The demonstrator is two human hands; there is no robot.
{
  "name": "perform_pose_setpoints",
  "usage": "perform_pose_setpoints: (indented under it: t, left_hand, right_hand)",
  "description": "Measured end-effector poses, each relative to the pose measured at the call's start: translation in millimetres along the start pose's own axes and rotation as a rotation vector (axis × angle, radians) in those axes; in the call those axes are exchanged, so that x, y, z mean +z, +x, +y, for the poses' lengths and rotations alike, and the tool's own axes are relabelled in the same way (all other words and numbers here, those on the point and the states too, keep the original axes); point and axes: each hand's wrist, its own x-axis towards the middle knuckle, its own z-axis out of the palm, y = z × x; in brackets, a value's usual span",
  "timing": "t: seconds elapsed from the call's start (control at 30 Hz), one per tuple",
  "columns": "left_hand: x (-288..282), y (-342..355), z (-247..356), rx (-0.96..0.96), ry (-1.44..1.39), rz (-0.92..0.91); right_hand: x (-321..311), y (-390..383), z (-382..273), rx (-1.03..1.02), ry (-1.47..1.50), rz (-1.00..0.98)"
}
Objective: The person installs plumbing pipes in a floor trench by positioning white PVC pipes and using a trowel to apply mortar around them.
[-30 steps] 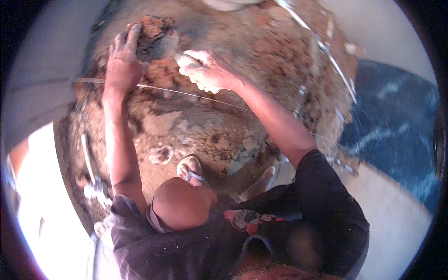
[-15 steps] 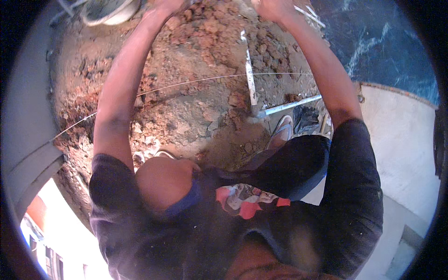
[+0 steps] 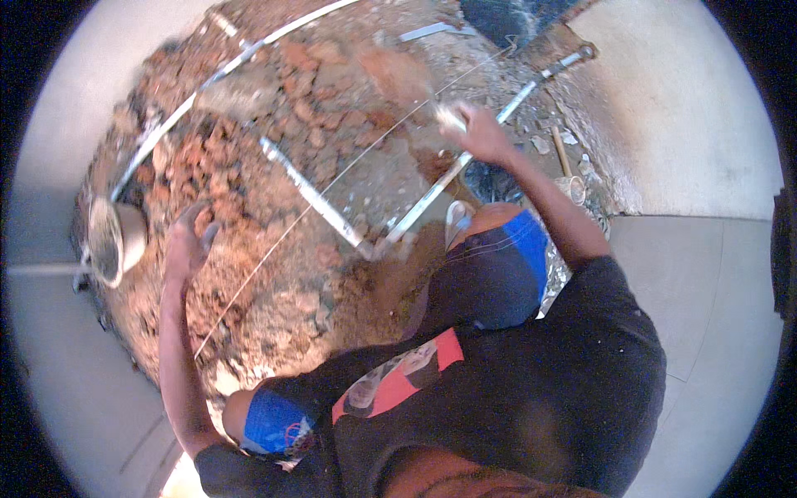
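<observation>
Over broken reddish soil (image 3: 237, 174) at the left, my left hand (image 3: 189, 242) is empty with its fingers apart. My right hand (image 3: 481, 135) is closed on a small whitish object (image 3: 451, 119), blurred and too unclear to name. That hand is above a long white pipe (image 3: 432, 195), close to a taut string (image 3: 357, 159) crossing the ground. A shorter white pipe (image 3: 311, 191) meets the long one at an elbow (image 3: 369, 248) in front of my knees. Its far end is open and raised near the soil clods.
A mud-stained bucket (image 3: 118, 242) stands at the left by the wall. Another white pipe (image 3: 178, 112) runs along the far left. At right are a pale wall (image 3: 672, 108) and a stick-like handle (image 3: 560, 148). A dark blue surface (image 3: 506, 18) lies at the back.
The view has turned and shows more ground. My hands, both at the top edge before, are now apart: the left over soil near the bucket, the right by the long pipe with the whitish object.
</observation>
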Motion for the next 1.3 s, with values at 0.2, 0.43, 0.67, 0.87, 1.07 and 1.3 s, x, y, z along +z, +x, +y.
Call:
perform_pose_setpoints:
  t: [0.2, 0.43, 0.67, 0.87, 1.07, 1.3]
  left_hand:
    - [-19, 112, 71, -0.089, -0.039, -0.086]
    - [20, 252, 176, 0.047, -0.049, -0.115]
    - [62, 335, 277, 0.262, 0.195, -0.273]
    - [66, 392, 297, 0.197, 0.306, -0.35]
    - [44, 449, 329, 0.217, 0.269, -0.378]
    - [100, 436, 337, 0.134, -0.02, -0.492]
  right_hand:
    - [11, -93, 186, 0.454, 0.149, 0.119]
    - [12, -115, 289, 0.886, 0.339, 0.264]
    - [29, -109, 381, 0.844, 0.178, 0.232]
    - [25, -55, 422, 0.732, -0.156, 0.491]
    - [-44, 94, 446, 0.329, -0.045, 0.525]
    - [-65, 212, 532, 0.523, -0.331, 0.036]
